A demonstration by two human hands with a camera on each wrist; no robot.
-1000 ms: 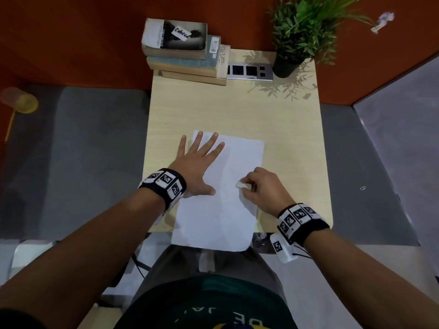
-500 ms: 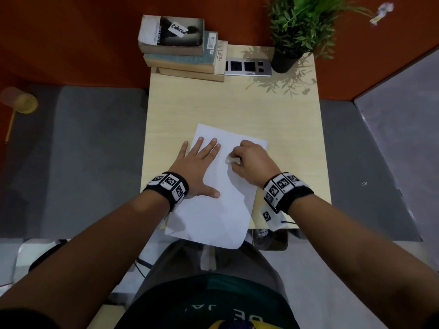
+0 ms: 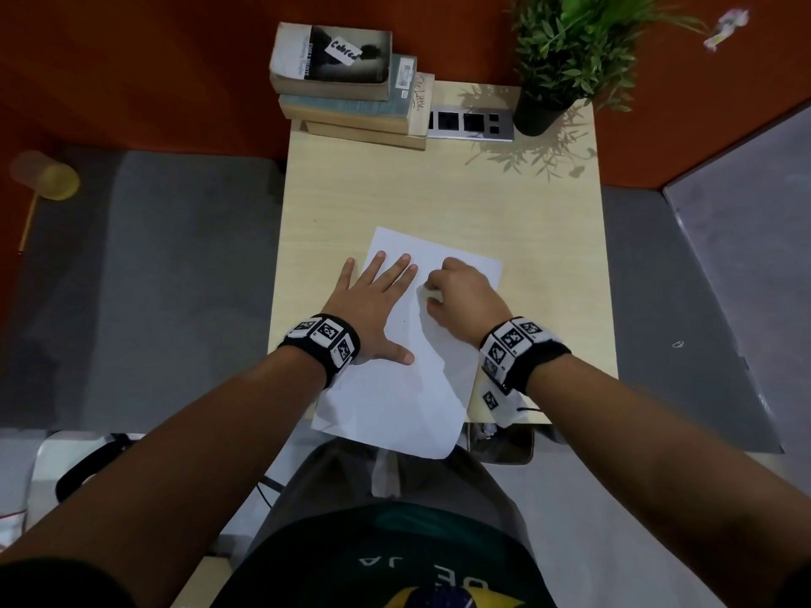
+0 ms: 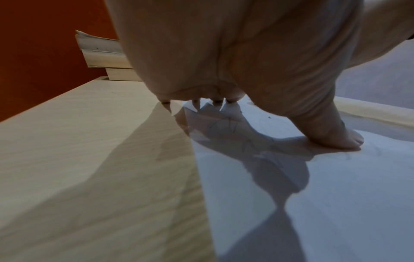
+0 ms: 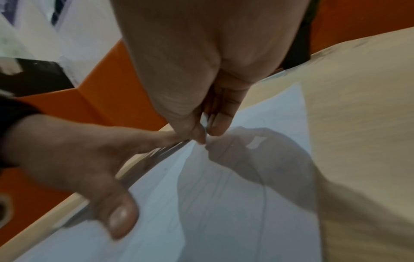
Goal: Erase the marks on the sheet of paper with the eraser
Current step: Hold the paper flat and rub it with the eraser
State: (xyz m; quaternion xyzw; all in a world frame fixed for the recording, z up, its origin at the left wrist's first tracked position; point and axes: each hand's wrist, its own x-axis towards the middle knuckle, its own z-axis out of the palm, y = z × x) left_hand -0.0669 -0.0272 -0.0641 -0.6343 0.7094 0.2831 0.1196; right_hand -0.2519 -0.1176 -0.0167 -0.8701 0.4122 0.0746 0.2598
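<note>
A white sheet of paper (image 3: 408, 388) lies on the pale wooden desk (image 3: 439, 199), its near end hanging over the front edge. My left hand (image 3: 373, 296) lies flat on the sheet's left side, fingers spread and straight, little finger on the wood. Faint pencil marks (image 4: 248, 145) show under that palm in the left wrist view. My right hand (image 3: 461, 296) rests on the upper part of the sheet and pinches a small white eraser (image 3: 429, 293) against the paper. In the right wrist view the right fingertips (image 5: 215, 127) press together over the paper (image 5: 224, 203), and the eraser is barely visible.
A stack of books (image 3: 351, 85) sits at the desk's back left. A grey socket panel (image 3: 469, 124) and a potted plant (image 3: 566, 50) stand at the back right. Orange walls enclose the desk. Grey floor lies on both sides.
My right hand with the eraser has moved up the sheet and to the left, close to the left hand's fingers. The sheet has turned slightly. The left hand stays flat on it.
</note>
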